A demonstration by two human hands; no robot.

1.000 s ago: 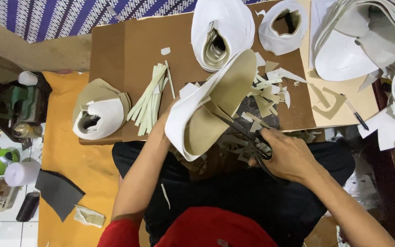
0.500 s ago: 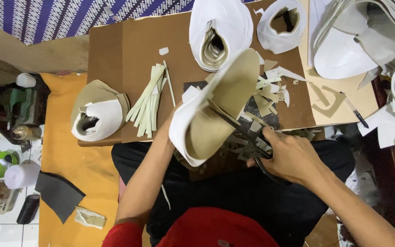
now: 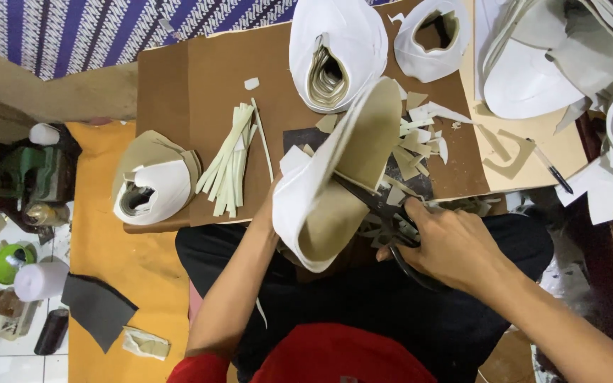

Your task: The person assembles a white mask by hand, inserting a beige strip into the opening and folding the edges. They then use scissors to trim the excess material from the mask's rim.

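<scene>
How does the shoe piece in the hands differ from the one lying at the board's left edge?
The held piece is lifted and tilted, its tan inside spread open; the left piece lies on the board, curled shut around a dark opening. Scissors in the right hand meet the held one; nothing touches the left one. Both are white outside, tan inside.

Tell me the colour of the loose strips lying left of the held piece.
Pale greenish cream strips, clearest in the head view.

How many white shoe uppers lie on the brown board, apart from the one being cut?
3: one at the board's left edge, two at its top. More pieces are piled at right, partly hidden.
</scene>
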